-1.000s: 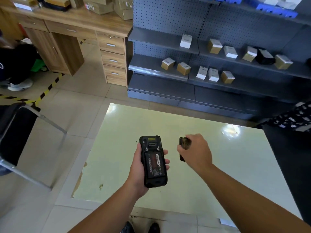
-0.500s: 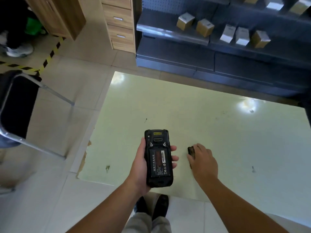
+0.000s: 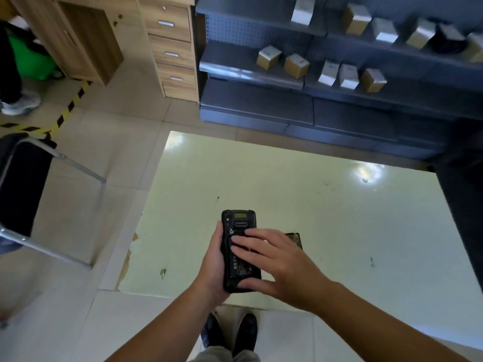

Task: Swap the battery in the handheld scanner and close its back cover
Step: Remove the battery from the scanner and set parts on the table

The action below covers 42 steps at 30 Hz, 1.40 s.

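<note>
At lower centre, our left hand point(image 3: 213, 267) gripped the scanner point(image 3: 239, 226) back-up over the table point(image 3: 326, 218); our right hand point(image 3: 282, 265) lay spread, fingers on its battery point(image 3: 241, 267), the back cover point(image 3: 295, 239) just right.

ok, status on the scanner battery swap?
Left hand grips black handheld scanner, back up, cover off. Right hand spread flat on the exposed labelled battery. Dark flat cover piece lies on pale green table beside it. Nothing blocking.
</note>
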Available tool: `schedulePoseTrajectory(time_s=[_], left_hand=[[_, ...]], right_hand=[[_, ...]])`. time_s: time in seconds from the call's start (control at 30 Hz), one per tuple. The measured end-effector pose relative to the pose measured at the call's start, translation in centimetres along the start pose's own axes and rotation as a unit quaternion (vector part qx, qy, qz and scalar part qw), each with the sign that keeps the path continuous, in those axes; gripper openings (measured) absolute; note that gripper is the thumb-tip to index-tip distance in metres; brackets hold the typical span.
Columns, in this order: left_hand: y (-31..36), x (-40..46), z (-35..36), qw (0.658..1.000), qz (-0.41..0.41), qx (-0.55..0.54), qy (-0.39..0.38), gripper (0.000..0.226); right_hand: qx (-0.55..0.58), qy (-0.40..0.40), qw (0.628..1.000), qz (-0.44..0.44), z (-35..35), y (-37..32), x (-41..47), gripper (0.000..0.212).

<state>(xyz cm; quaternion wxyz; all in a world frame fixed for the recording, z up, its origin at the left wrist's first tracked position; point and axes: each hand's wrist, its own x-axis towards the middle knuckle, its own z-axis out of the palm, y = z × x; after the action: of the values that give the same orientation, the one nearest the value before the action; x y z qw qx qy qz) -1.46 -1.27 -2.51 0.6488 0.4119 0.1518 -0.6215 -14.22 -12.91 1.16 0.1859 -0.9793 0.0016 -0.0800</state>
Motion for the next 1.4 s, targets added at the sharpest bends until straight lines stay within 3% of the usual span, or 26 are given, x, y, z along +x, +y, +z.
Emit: schedulePoseTrajectory(time_s=[0.2,0.43,0.67,0.9,1.1,1.2,1.27,1.4], left_hand=[[0.1,-0.7,1.2,1.000,-0.011,-0.008,-0.002,0.072],[-0.3,0.2,1.4,1.000,-0.024,-0.014,0.001,0.075],[0.5,1.6,1.0,0.999,-0.017,0.018,0.021,0.075],[1.1,2.7,1.4,1.000,-0.001,0.007,-0.001,0.077],[0.2,3.5,0.5,0.998,0.007,0.051,0.035,0.069],[0.3,3.9,0.3,0.993,0.007,0.109,0.043,0.073],[0.4,4.5,0.1,0.989,0.002,0.138,0.058,0.075],[-0.2,5.6,0.1,0.985,0.010,0.161,0.064,0.075]], right_hand=[[-0.018,-0.004,1.000,-0.013,-1.2,0.4,-0.1,0.051],[-0.149,0.017,0.984,-0.100,-1.2,1.3,0.1,0.046],[-0.135,0.030,0.986,-0.091,-0.7,2.3,0.8,0.045],[-0.051,0.120,0.989,0.064,0.1,1.8,0.3,0.046],[0.104,0.154,0.954,0.234,0.8,0.1,1.3,0.034],[0.242,0.136,0.866,0.415,0.0,-1.3,2.4,0.018],[0.242,0.115,0.857,0.440,0.3,-1.9,2.8,0.012],[0.173,0.035,0.864,0.472,1.3,-2.3,3.6,0.026]])
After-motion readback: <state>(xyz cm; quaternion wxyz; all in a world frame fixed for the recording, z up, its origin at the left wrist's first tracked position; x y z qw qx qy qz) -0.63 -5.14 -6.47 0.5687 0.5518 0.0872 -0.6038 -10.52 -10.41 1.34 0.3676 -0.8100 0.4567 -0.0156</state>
